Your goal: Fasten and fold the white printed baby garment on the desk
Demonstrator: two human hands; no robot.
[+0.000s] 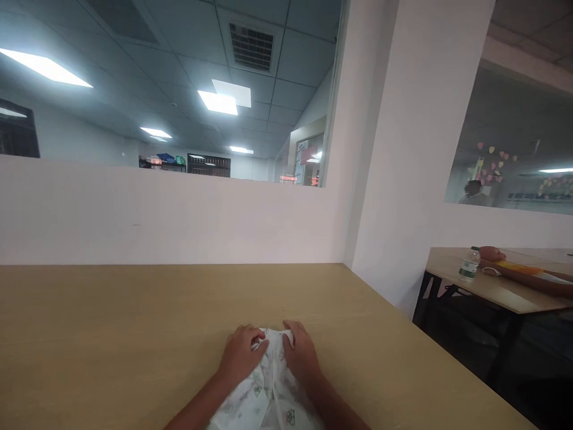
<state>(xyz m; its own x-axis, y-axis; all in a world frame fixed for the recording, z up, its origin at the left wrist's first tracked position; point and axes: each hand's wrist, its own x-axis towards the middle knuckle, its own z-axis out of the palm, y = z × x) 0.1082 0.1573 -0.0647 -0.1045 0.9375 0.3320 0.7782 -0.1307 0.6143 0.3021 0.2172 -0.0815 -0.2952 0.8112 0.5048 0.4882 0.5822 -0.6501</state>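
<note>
A small white garment with a faint printed pattern lies on the wooden table near its front edge. My left hand grips the garment's far left corner, fingers curled into the cloth. My right hand pinches the far right corner beside it. Both hands sit close together at the garment's top edge. The near part of the garment runs out of the bottom of the view between my forearms.
A white partition wall rises at the table's far edge, with a white pillar at the right. On a second table to the right stand a water bottle and another person's forearm.
</note>
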